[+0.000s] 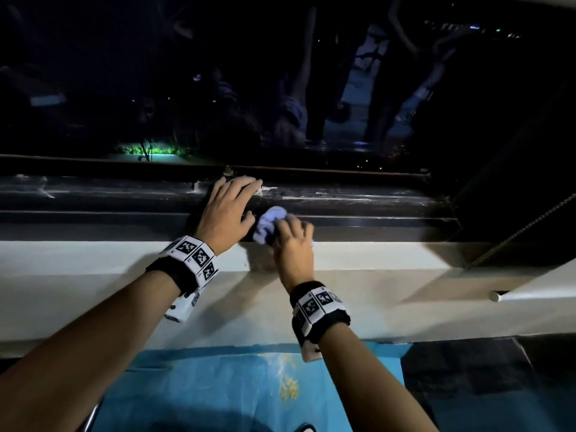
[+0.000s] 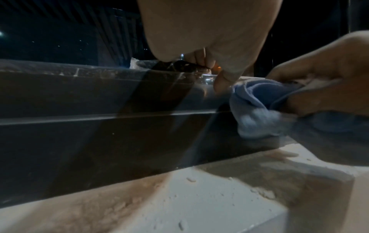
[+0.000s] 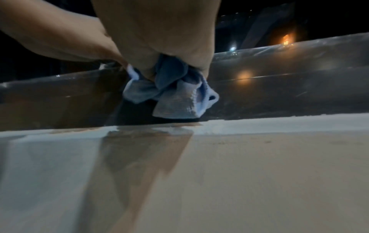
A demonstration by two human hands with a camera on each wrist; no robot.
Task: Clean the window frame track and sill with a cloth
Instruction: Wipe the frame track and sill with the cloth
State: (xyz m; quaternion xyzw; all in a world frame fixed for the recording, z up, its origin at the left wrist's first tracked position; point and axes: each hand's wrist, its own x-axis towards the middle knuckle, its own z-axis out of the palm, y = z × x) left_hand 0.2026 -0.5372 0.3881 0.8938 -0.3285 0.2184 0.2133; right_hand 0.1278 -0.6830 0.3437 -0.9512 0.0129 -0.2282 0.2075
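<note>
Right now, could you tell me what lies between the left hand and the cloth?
Almost nothing: in the head view, the left hand and the cloth are separated by only a sliver of dark window frame track.

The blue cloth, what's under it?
The blue cloth, bunched in the right hand, sits on the dark window frame track beside the left hand. The white sill lies just below. The spot beneath the cloth is covered.

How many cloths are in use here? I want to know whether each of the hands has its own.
1. A single blue cloth, bunched in the right hand against the dark window track. The left hand rests flat on the track beside it, holding nothing.
</note>
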